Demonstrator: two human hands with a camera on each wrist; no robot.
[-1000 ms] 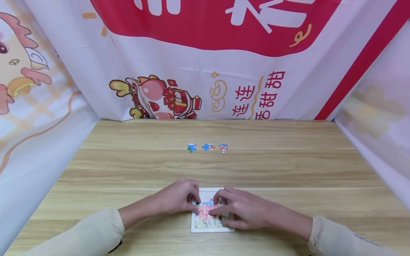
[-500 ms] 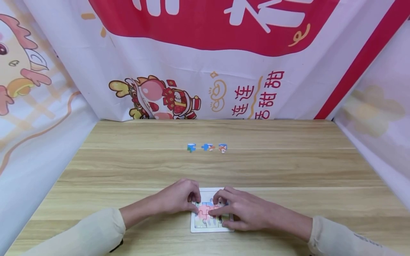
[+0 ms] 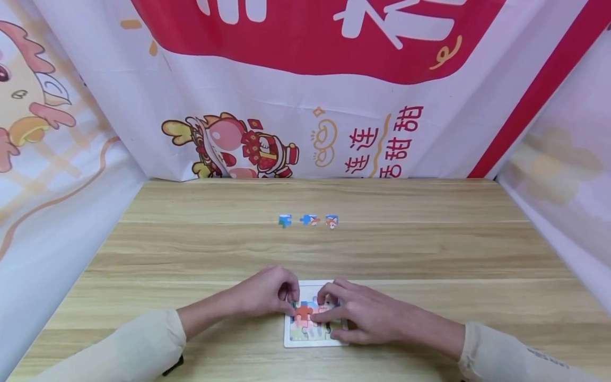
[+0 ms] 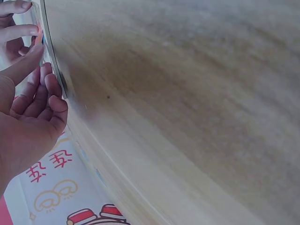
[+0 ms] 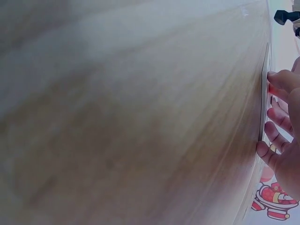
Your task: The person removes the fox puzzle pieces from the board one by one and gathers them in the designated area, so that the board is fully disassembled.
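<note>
A jigsaw puzzle in a white frame tray lies flat near the table's front edge. At its left side, the thumb of my left hand touches an orange puzzle piece, which looks tilted up; the left fingers are curled by the tray's upper left edge. In the left wrist view, that orange piece shows between the left thumb and a right fingertip. My right hand lies over the tray's right side, fingers spread and bent, fingertips resting on the puzzle. It hides much of the right-hand pieces.
Three loose puzzle pieces lie in a row farther back on the wooden table: a blue and green piece, a blue and orange piece and a fox-face piece. Printed cloth hangs behind the table and along both sides.
The orange piece, pale with glare and lying flat before, now shows bright orange and looks tilted. My left thumb has shifted very slightly; the right hand stays in place.
</note>
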